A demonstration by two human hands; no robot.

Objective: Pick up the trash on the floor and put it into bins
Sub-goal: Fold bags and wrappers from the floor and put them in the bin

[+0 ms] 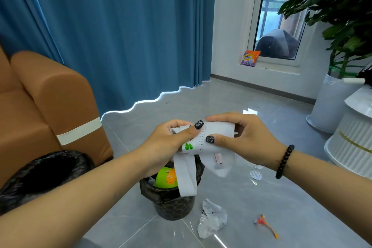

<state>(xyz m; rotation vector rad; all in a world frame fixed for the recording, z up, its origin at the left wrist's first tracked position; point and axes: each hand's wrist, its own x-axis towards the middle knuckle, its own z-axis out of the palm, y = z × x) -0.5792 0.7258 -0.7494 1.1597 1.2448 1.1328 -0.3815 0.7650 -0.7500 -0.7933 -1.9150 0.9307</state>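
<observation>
both hands (167,143) (243,137) pinching white paper strip (201,137), folding it; better bunching the dangling tail before dropping into small bin (173,203).

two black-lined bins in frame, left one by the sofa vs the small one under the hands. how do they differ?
Left bin looks wider; the small bin is narrower, with its dark patterned wall showing below the liner. Nothing is visible inside the left bin, while the small bin holds a green and orange item. The left bin sits against the sofa; the small bin stands on open floor. Both have black bag liners.
</observation>
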